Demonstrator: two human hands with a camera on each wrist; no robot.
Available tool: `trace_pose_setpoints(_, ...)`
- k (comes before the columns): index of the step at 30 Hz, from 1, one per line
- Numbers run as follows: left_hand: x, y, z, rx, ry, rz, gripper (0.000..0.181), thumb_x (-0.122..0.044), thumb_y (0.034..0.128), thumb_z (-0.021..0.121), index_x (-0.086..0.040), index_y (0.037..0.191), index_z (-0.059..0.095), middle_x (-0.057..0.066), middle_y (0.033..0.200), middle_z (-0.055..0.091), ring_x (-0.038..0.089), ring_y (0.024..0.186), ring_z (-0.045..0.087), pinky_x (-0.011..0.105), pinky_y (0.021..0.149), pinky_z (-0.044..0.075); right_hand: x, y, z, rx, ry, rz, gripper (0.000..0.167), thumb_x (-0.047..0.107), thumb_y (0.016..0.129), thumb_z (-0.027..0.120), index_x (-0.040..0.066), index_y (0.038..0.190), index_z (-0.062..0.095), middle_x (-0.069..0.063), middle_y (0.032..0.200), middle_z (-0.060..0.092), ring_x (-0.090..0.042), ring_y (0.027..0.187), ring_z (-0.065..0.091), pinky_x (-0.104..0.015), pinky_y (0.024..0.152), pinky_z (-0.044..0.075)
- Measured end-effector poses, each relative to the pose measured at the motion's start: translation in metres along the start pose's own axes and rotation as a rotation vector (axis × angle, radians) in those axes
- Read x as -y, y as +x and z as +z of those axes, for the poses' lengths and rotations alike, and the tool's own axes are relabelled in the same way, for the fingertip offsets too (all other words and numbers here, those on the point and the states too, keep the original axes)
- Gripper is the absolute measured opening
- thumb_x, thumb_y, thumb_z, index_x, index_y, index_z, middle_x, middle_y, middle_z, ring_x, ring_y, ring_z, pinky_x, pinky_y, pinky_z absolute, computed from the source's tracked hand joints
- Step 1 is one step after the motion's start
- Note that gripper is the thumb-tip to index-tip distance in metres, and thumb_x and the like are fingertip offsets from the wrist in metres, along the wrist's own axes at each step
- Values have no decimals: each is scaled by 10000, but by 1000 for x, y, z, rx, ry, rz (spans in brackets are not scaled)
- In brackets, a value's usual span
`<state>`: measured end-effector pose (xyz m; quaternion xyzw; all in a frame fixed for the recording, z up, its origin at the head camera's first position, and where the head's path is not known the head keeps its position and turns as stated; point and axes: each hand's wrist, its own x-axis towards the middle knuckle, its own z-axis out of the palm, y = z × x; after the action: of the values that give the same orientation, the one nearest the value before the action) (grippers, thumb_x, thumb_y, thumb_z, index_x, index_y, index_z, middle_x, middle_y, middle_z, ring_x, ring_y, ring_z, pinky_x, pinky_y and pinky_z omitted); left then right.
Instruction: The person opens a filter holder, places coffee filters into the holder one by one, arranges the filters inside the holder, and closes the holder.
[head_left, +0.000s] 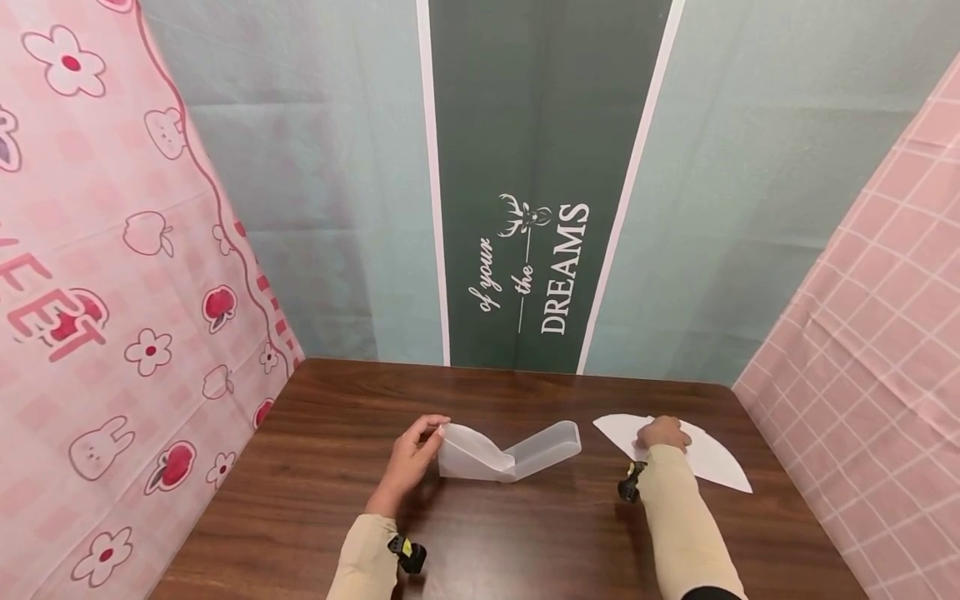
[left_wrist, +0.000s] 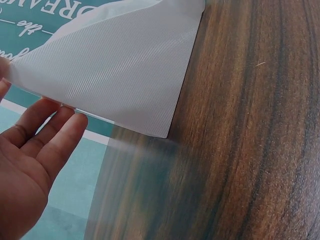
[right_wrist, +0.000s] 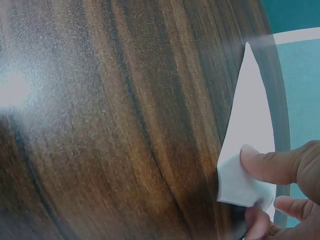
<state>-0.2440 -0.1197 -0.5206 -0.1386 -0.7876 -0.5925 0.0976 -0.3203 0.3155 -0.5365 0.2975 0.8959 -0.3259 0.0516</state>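
Observation:
A frosted white plastic case (head_left: 543, 450) stands on the table with its two halves spread in a V. My left hand (head_left: 411, 454) pinches the upper left corner of its left half, thumb on one side and fingers on the other. In the left wrist view that half shows a finely ribbed face (left_wrist: 120, 75). To the right lies a fan-shaped piece of white paper (head_left: 716, 462). My right hand (head_left: 663, 433) grips it near the middle. The right wrist view shows the thumb on top of the paper (right_wrist: 247, 115) and the other fingers curled at its edge.
Both things are on a dark brown wooden table (head_left: 517, 533), near its far edge. A green and teal printed cloth (head_left: 547, 125) hangs behind it. Pink patterned cloths (head_left: 120, 333) hang at both sides.

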Motion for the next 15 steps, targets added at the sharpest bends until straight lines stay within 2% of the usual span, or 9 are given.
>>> trace_pose_setpoints(2,4,1,0,-1,-1,-2,227,-212,952,552,-79,1124,618,19,1002,629,187,850,575,281,665,490,0,-3,0,1,27,2,689,69,746,657,-269,1152,214,-411,982,344,-521,973,379,-526,764,414)
trace_pose_setpoints(6,3,1,-1,0,-4,-10,250,-213,953,551,-52,1134,612,24,992,626,190,824,567,278,656,486,-2,-8,-1,-2,88,7,732,61,706,672,-263,1159,197,-443,1016,326,-528,1011,363,-552,800,402)
trace_pose_setpoints(11,2,1,0,-5,-11,-19,217,-241,950,554,-115,1112,622,43,996,622,196,826,568,278,654,487,-9,-9,-1,-18,176,7,764,54,706,680,-258,1175,164,-460,1058,321,-540,1044,350,-568,856,381)
trace_pose_setpoints(15,1,1,0,-6,-27,-40,201,-225,950,557,-126,1111,626,49,986,621,188,812,568,274,648,487,-12,-7,-2,-42,231,-29,764,44,708,669,-246,1179,143,-480,1054,366,-568,1025,393,-571,867,379)
